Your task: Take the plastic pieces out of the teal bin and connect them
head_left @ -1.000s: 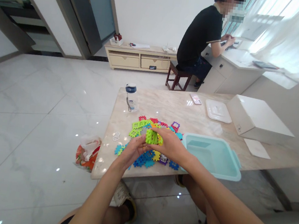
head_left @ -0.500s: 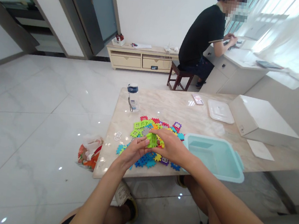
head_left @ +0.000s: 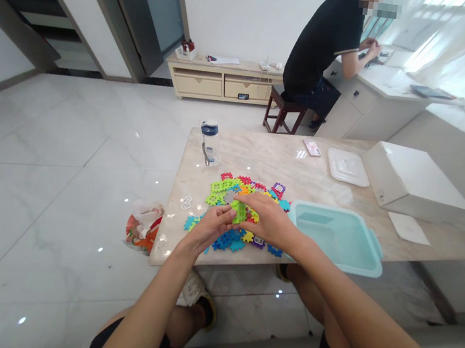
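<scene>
Between my two hands, above a pile of toothed plastic building tiles (head_left: 228, 238), is a lime-green group of interlocking tiles (head_left: 239, 212). My left hand (head_left: 213, 226) pinches its left side with thumb and fingers. My right hand (head_left: 268, 217) curves round it from the right, fingers over the top and thumb below. Red, orange, yellow, purple, blue and green tiles lie spread flat beneath and around both hands, partly hidden by them.
A pale teal basin (head_left: 334, 261) stands right of the tiles. A clear bottle (head_left: 210, 145) with a blue lid is at the far left, a white box (head_left: 420, 181) and a white lid (head_left: 348, 167) at the right. Across the room a person (head_left: 324, 43) sits on a stool.
The view has shifted slightly, so the table appears a little higher. Both hands stay on the green tiles, which have turned slightly.
</scene>
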Tool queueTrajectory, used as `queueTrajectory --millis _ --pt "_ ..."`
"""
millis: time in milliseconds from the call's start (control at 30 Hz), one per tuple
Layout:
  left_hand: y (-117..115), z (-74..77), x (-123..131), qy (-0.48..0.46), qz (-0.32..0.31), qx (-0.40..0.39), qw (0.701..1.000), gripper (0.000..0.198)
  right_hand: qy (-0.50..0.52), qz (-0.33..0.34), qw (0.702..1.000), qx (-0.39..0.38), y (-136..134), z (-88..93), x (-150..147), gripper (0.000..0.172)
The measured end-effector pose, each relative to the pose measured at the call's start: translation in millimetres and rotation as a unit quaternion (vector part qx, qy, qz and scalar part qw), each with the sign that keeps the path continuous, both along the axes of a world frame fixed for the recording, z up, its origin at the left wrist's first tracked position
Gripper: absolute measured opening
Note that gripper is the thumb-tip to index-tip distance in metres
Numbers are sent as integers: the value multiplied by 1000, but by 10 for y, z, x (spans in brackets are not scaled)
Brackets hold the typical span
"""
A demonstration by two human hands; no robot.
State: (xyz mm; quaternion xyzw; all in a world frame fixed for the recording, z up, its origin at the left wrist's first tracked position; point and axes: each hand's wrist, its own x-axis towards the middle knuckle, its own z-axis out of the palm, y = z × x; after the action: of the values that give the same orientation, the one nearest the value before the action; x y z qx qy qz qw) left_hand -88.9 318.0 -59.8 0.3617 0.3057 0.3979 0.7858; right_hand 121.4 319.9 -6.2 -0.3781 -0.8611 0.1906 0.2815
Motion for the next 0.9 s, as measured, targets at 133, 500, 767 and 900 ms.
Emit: queueTrajectory --millis 133,500,767,900 --pt "-5 9 -5 3 -2 6 1000 52 2 -2 1000 0 0 -2 -14 64" --pt "-22 34 1 12 5 -4 1000 47 -11 14 1000 -7 -22 39 -1 63" --pt "-17 37 2 21 -10 12 1000 53 -15 14 1000 -1 -20 54 4 60" --pt "-29 44 13 18 -2 10 1000 52 -15 21 1000 4 -20 63 -11 56"
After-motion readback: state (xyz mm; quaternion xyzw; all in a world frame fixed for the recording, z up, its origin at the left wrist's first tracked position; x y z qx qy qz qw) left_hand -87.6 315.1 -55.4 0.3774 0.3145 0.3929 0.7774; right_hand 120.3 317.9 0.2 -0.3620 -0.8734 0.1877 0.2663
